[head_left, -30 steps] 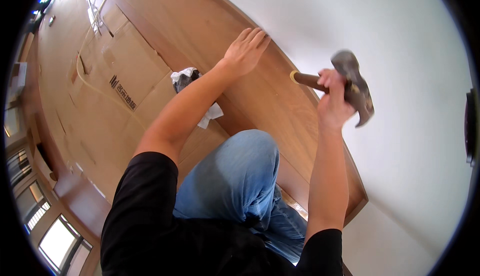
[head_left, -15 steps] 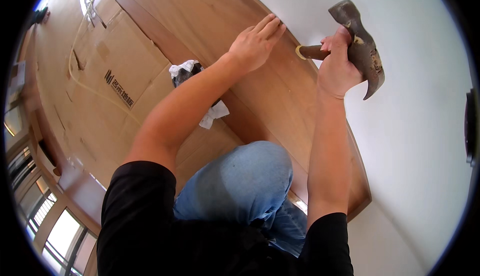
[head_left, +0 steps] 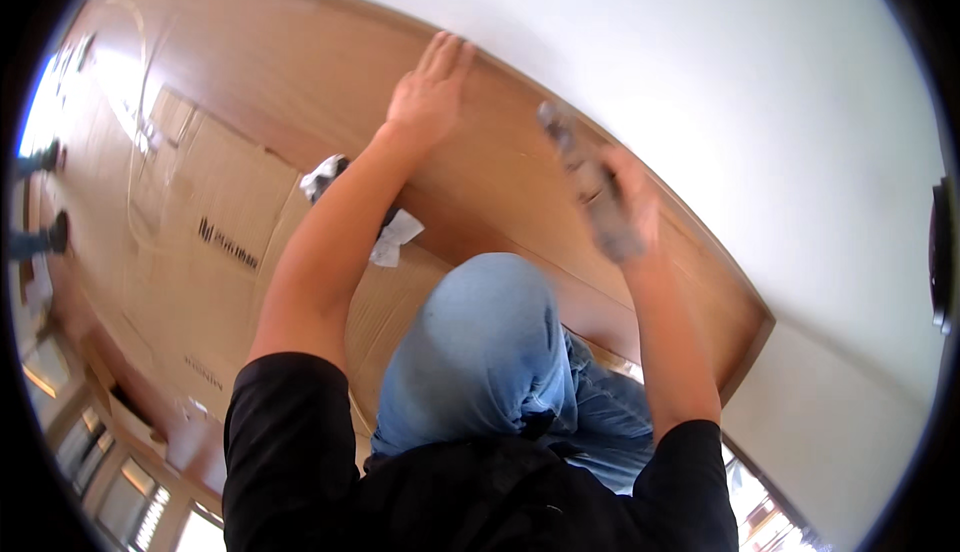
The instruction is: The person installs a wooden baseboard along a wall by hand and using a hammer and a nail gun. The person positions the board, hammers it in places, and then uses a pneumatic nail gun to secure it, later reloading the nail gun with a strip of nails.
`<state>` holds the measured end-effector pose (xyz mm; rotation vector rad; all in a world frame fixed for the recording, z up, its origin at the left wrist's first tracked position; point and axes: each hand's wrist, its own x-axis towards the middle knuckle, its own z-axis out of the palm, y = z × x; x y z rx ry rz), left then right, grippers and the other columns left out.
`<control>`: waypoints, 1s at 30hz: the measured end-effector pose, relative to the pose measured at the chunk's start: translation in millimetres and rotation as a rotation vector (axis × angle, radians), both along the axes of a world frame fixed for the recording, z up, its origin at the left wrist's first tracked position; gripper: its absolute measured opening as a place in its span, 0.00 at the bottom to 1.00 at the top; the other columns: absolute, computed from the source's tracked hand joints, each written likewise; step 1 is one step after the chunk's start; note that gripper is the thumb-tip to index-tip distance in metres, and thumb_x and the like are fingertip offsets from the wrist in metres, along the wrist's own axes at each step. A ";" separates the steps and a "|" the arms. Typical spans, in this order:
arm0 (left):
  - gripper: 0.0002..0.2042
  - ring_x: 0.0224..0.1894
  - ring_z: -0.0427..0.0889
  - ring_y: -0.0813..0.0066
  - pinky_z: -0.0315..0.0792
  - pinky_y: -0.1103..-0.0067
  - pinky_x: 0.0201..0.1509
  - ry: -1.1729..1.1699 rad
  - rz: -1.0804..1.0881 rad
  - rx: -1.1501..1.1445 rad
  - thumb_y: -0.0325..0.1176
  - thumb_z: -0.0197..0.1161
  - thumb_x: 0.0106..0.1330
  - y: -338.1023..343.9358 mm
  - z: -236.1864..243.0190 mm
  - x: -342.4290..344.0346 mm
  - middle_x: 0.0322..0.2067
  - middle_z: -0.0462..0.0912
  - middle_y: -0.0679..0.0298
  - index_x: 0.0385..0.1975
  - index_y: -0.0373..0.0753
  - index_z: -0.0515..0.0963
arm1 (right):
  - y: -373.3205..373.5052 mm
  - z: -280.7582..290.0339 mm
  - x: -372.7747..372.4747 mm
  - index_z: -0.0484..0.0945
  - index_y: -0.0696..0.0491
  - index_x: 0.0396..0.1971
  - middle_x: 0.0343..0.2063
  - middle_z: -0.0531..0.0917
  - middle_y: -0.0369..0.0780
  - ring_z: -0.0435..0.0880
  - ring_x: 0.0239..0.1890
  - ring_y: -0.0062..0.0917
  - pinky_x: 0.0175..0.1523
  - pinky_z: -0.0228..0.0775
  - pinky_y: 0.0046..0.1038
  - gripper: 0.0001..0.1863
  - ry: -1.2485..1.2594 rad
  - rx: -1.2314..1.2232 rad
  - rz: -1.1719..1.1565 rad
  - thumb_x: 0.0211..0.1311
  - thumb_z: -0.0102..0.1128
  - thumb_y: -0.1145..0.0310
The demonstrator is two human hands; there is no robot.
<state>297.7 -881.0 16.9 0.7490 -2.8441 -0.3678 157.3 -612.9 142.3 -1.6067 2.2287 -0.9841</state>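
My left hand (head_left: 428, 97) lies on the reddish-brown wood surface (head_left: 510, 177) with its fingers stretched out. Their tips reach the narrow wood edge along the white wall. Blurred by motion, a claw hammer (head_left: 590, 190) is gripped in my right hand (head_left: 635, 197), held over the wood close to the wall. The hammer's worn metal head points up and to the left, and its handle is mostly hidden. Under my left forearm sits a dark object with crumpled white material (head_left: 322, 177) on it, partly covered by the arm.
A large cardboard sheet (head_left: 230, 192) covers the floor at left, with a pale cord (head_left: 138, 32) above it. White paper (head_left: 396, 238) lies beside my bent knee (head_left: 480, 322). Another person's feet (head_left: 58, 232) show at the far left. The white wall (head_left: 740, 102) borders the right side.
The view has turned. My right hand has swung the hammer from in front of the wall to over the wood. My left hand remains stretched at the wood's edge.
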 end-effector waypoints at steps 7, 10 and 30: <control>0.38 0.84 0.45 0.56 0.63 0.62 0.79 -0.167 0.049 -0.026 0.26 0.55 0.68 15.1 4.1 -19.9 0.81 0.50 0.52 0.81 0.37 0.52 | 228.9 -60.5 -4.6 0.75 0.51 0.54 0.47 0.77 0.46 0.78 0.53 0.45 0.58 0.70 0.46 0.23 0.257 0.558 -0.224 0.57 0.63 0.79; 0.40 0.84 0.43 0.56 0.59 0.63 0.82 -0.205 0.074 0.020 0.26 0.58 0.67 27.8 13.3 -26.2 0.82 0.46 0.53 0.81 0.37 0.51 | 282.8 -86.5 -11.9 0.75 0.50 0.55 0.47 0.77 0.46 0.77 0.54 0.45 0.59 0.69 0.45 0.22 0.277 0.641 -0.347 0.61 0.60 0.78; 0.45 0.82 0.47 0.43 0.50 0.59 0.84 -0.389 -0.227 -0.333 0.38 0.69 0.67 -48.6 -70.3 -31.9 0.80 0.50 0.42 0.81 0.35 0.51 | 310.8 -110.9 -32.5 0.83 0.50 0.51 0.52 0.81 0.43 0.77 0.61 0.41 0.62 0.71 0.45 0.20 0.056 0.455 -0.501 0.59 0.64 0.60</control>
